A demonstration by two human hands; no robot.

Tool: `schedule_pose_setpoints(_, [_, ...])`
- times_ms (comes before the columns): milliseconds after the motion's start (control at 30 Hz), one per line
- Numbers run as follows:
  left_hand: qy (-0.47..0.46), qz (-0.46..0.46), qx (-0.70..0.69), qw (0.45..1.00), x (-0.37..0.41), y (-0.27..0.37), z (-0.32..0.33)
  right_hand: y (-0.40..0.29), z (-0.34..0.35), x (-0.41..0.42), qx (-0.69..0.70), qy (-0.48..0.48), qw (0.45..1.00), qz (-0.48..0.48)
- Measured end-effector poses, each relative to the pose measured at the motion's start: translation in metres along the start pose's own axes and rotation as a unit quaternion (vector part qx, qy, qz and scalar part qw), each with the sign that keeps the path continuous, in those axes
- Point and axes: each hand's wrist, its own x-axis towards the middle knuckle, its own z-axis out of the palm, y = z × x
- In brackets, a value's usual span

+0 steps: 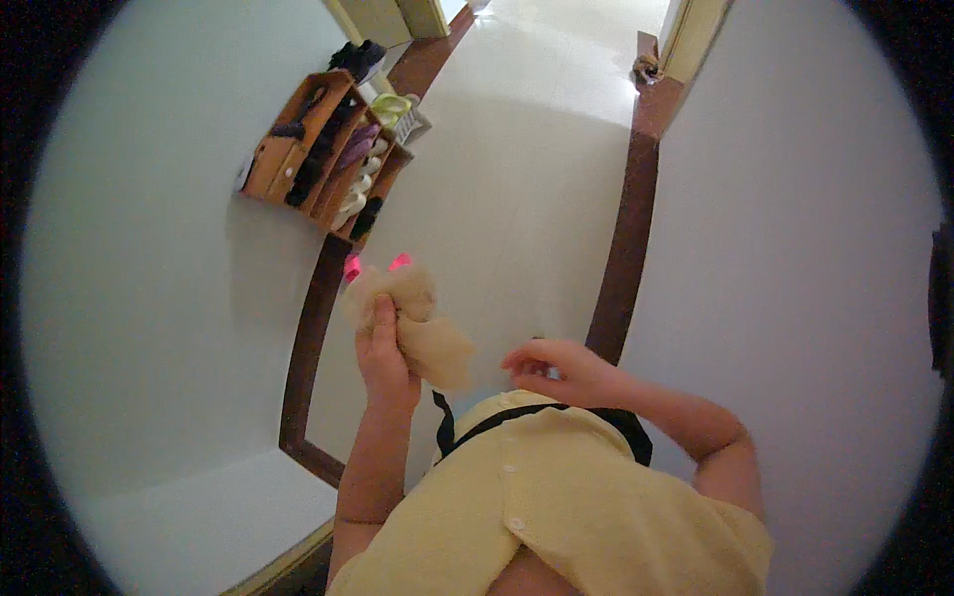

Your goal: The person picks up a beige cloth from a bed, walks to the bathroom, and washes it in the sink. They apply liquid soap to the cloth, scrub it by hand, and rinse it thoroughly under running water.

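My left hand [386,365] is raised over the floor in front of me, gripping a fluffy beige item [436,346] that looks like a soft toy. Two bright pink pieces [400,261] stick out at its far end. My fingers press across its middle, and the palm side of the grip is hidden. My right hand [566,370] hovers close to my waist with bent fingers. A gap shows between its thumb and fingers, and I see nothing held there. Below it are my yellow buttoned shirt [536,484] and a black strap [499,423] across my waist.
A wooden shoe rack [298,160] filled with shoes stands along the left wall [156,261]. Yellow-green footwear [390,108] sits at its side. Dark brown baseboards [630,238] edge the pale hallway floor [514,186]. A door frame [693,41] is at the far right.
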Motion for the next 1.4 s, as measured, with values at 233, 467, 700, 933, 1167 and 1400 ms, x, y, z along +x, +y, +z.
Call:
schedule_pose_setpoints(233, [-0.095,-0.108,-0.11,0.983,0.156,-0.055,0.088,0.027,-0.113,0.064,0.055,0.132,0.987,0.069])
schedule_pose_setpoints(467, [-0.16,-0.161,-0.043,0.973,0.369,-0.104,0.245,0.09,-0.287,0.256,0.209,0.287,0.935,0.013])
schedule_pose_setpoints(700, [-0.223,-0.249,-0.001,0.942,0.542,-0.122,0.418,0.057,-0.493,0.311,0.303,0.48,0.821,-0.066])
schedule_pose_setpoints(933, [-0.337,-0.293,0.012,0.894,0.66,-0.195,0.59,0.121,-0.658,0.344,0.479,0.552,0.664,-0.158])
schedule_pose_setpoints(1167, [-0.296,-0.215,-0.023,0.93,0.765,-0.244,0.803,0.158,-0.86,0.349,0.312,0.516,0.798,-0.028])
schedule_pose_setpoints(1400, [-0.337,-0.22,-0.032,0.915,0.82,-0.295,0.957,0.191,-1.034,0.336,0.234,0.563,0.792,0.029])
